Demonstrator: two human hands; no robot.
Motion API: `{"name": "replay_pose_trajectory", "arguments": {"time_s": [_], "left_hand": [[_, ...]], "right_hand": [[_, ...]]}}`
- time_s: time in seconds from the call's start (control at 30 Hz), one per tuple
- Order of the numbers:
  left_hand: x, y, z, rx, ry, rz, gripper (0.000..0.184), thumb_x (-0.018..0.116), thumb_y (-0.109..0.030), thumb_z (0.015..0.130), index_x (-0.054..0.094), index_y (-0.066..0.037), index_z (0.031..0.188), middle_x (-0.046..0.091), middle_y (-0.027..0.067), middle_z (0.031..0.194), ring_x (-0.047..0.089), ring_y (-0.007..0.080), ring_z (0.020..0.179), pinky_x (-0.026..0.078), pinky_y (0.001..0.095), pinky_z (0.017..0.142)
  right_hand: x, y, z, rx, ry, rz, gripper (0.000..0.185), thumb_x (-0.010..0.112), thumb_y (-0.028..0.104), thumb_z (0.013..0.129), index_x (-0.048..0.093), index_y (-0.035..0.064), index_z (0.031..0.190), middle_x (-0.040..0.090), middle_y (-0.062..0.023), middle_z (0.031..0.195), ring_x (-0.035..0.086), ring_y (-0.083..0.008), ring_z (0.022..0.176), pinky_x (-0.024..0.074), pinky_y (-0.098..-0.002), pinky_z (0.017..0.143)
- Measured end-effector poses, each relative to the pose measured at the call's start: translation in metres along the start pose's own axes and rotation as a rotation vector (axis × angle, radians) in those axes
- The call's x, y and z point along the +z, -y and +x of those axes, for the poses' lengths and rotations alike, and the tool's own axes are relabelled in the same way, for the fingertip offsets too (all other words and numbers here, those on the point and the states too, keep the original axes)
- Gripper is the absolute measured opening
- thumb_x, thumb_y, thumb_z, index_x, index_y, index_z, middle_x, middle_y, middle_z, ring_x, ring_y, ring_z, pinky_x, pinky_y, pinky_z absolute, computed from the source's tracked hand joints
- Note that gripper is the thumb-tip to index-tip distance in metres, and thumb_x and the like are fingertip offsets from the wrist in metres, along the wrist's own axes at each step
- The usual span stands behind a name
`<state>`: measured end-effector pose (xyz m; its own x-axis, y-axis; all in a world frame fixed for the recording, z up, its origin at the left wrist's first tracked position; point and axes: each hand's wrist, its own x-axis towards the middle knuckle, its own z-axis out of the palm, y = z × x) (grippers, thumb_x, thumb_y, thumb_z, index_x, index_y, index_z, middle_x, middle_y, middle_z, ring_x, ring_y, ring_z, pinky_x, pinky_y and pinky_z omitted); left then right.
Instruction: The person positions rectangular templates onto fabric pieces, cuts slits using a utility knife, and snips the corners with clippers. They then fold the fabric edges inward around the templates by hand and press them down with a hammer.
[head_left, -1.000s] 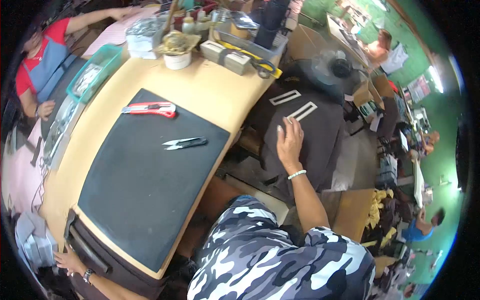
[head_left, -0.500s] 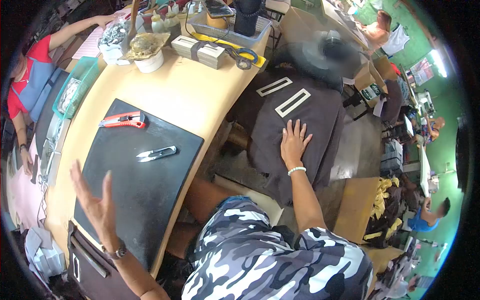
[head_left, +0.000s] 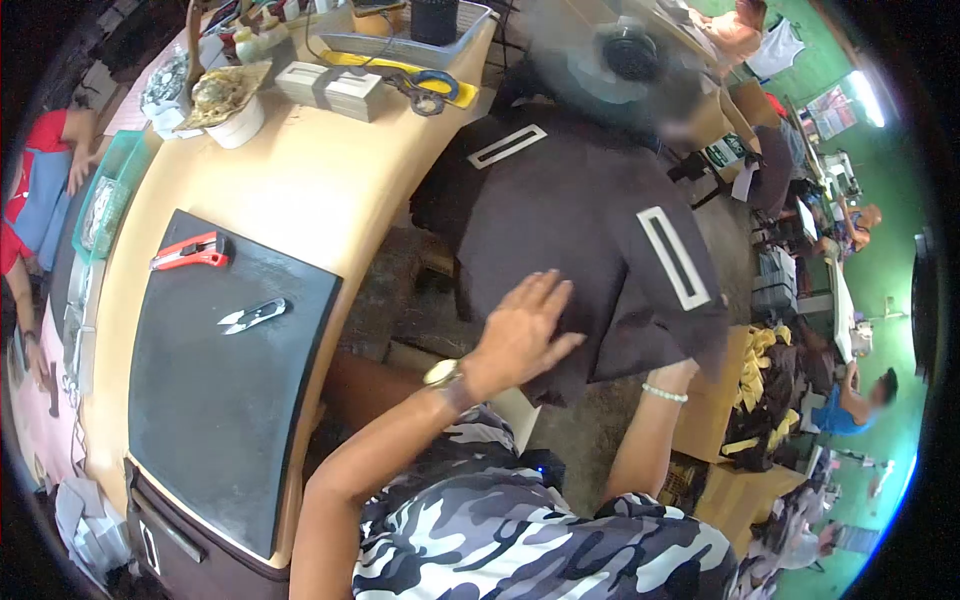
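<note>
Dark brown cloth pieces (head_left: 540, 220) lie in a pile to the right of the table. My left hand (head_left: 525, 330) rests over the near part of the pile, fingers stretched out and holding nothing. My right hand (head_left: 675, 376) is at the near right corner, with its fingers hidden behind a lifted cloth flap (head_left: 650, 335) that it grips. One cream slotted rectangular frame (head_left: 673, 258) lies on this raised piece, tilted with it. Another slotted frame (head_left: 508, 146) lies flat at the far left of the pile.
On the table (head_left: 270, 180) lies a black mat (head_left: 220, 400) with a red box cutter (head_left: 192, 252) and thread snips (head_left: 254, 315). A bundle of strips (head_left: 328, 92) is farther back. A fan (head_left: 630, 55) stands behind the cloth. A co-worker in red (head_left: 45, 135) is across the table.
My left hand has crossed from above the mat to the cloth. My right hand has moved to the near right corner and lifted a piece, carrying one frame rightward. The view has shifted right.
</note>
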<state>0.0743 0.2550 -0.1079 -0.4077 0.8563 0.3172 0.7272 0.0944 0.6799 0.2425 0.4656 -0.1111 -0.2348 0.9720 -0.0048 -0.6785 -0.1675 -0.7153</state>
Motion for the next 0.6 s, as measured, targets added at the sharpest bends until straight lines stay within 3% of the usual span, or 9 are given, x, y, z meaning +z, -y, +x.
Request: {"name": "replay_pose_trajectory", "arguments": {"time_s": [0.2, 0.23, 0.43, 0.6], "left_hand": [[0.06, -0.025, 0.022, -0.033, 0.358, 0.143, 0.091, 0.07, -0.042, 0.074, 0.023, -0.007, 0.143, 0.024, 0.0227, 0.146, 0.029, 0.0451, 0.13, 0.037, 0.0566, 0.099], [0.066, -0.02, 0.021, -0.014, 0.358, 0.146, 0.093, 0.072, -0.033, 0.072, 0.019, -0.01, 0.145, 0.021, 0.0212, 0.147, 0.028, 0.0464, 0.131, 0.038, 0.0583, 0.098], [0.09, -0.009, 0.019, -0.049, 0.422, 0.11, 0.095, 0.072, -0.019, 0.067, 0.018, -0.014, 0.146, 0.022, 0.0193, 0.147, 0.028, 0.0459, 0.131, 0.041, 0.0585, 0.095], [0.094, -0.008, 0.019, -0.076, 0.466, 0.141, 0.09, 0.068, -0.017, 0.068, 0.022, -0.015, 0.145, 0.022, 0.0183, 0.148, 0.027, 0.0453, 0.132, 0.042, 0.0583, 0.096]], "right_hand": [[-0.032, 0.035, 0.003, -0.215, -0.103, -0.038, 0.045, 0.051, 0.029, 0.09, 0.047, 0.0025, 0.126, 0.052, -0.0151, 0.122, 0.048, -0.0278, 0.112, 0.036, -0.0421, 0.095], [-0.035, 0.042, 0.0, -0.276, -0.123, -0.057, 0.045, 0.05, 0.03, 0.09, 0.047, 0.0031, 0.126, 0.052, -0.0151, 0.123, 0.048, -0.0283, 0.112, 0.0347, -0.0426, 0.095], [-0.023, 0.103, -0.006, -0.697, -0.17, -0.237, 0.046, 0.047, 0.034, 0.091, 0.048, 0.0065, 0.127, 0.05, -0.0157, 0.126, 0.043, -0.0309, 0.116, 0.027, -0.0458, 0.097], [0.007, 0.132, -0.006, -0.923, -0.12, -0.358, 0.046, 0.045, 0.037, 0.091, 0.048, 0.0093, 0.128, 0.048, -0.0162, 0.128, 0.039, -0.0331, 0.12, 0.0206, -0.0484, 0.098]]}}
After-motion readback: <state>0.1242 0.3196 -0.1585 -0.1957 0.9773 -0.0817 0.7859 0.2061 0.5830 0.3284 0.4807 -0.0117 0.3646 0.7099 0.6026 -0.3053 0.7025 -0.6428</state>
